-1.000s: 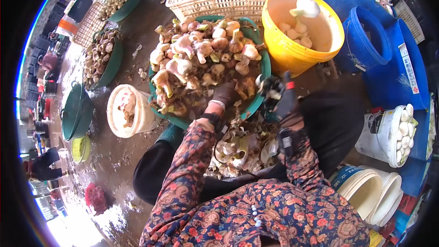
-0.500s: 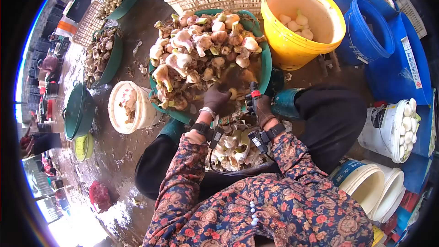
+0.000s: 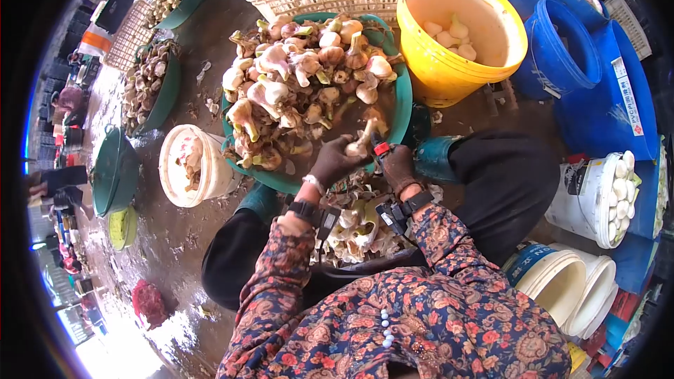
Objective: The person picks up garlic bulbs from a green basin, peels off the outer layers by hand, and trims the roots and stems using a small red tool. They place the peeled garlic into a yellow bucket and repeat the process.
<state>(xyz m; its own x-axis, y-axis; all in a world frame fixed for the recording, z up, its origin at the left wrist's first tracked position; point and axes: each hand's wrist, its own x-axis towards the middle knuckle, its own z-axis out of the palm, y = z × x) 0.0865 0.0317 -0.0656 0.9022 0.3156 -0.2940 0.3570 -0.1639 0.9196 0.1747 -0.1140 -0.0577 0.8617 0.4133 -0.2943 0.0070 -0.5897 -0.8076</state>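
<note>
Garlic bulb (image 3: 361,142) now raised in grasp of left hand (image 3: 336,162) at center, over green basin (image 3: 404,107), right hand (image 3: 399,168) clenched round red-banded tool (image 3: 381,148), wet littered floor (image 3: 184,244) at left, yellow bucket (image 3: 439,65) upper right.

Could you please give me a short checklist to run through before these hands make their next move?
1. Bulb held in the left hand: ok; the garlic bulb is at the fingers of the left hand.
2. Tool in the right hand: ok; the red-banded tool is in the right hand.
3. Left fingers safely away from the tool's working end: cannot tell; that end is too small to make out.
4. Room in the yellow bucket: ok; only a few pale bulbs lie at its bottom.
5. Floor free of scraps: not ok; bits lie beside the green tub.
</note>
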